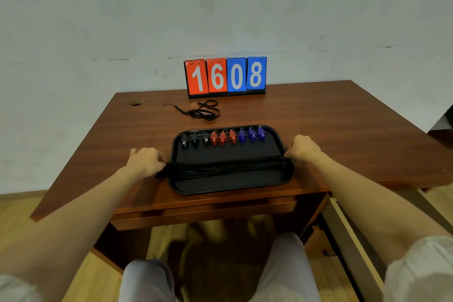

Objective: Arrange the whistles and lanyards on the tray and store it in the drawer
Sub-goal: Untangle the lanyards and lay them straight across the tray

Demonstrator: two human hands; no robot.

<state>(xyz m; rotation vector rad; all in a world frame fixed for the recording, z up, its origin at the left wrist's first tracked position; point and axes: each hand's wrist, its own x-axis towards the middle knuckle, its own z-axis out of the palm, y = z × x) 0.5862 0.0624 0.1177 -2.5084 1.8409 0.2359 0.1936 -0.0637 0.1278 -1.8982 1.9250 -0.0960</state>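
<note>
Knees (pixel 147 279) before table (pixel 318 115) edge. Fingers (pixel 160 157) curled, left hand (pixel 147 162) and right hand (pixel 304 147) pinching opposite ends of black lanyard bundle (pixel 225 168) stretched across black tray (pixel 228 185). Nine whistles (pixel 222 137) rowed along tray's far edge. One loose lanyard (pixel 202 111) beyond, on table.

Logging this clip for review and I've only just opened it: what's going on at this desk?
A seated person is laying out a tray. The left hand and right hand each hold one end of a bundle of black lanyards, stretched across the tray's near half. Nine whistles sit in a row along its far side: three black, three red, three blue. One loose lanyard lies on the desk beyond the tray, in front of a scoreboard. The tray is not yet in a drawer.
</note>
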